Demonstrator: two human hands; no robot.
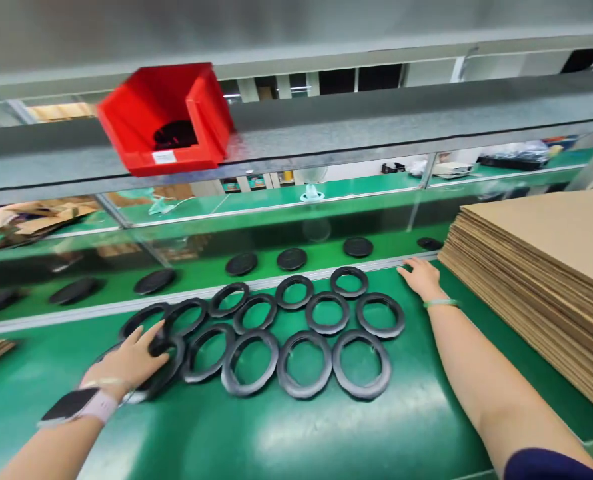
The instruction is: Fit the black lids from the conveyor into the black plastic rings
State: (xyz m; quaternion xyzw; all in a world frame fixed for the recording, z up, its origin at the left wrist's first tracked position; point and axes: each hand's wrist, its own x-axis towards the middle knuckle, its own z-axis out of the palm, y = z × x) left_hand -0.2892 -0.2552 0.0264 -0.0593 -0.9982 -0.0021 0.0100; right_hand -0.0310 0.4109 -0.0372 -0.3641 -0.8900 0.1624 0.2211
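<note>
1. Several black rings (304, 391) lie close together in rows on the green surface (276, 433).
2. The left hand (129, 360) is over the leftmost rings; whether its fingers grasp one cannot be told.
3. The right hand (425, 279), fingers released and loosely spread, is between the rings and a cardboard stack (531, 280).
4. Dark discs (292, 259) lie on a green strip (325, 250) beyond.
</note>
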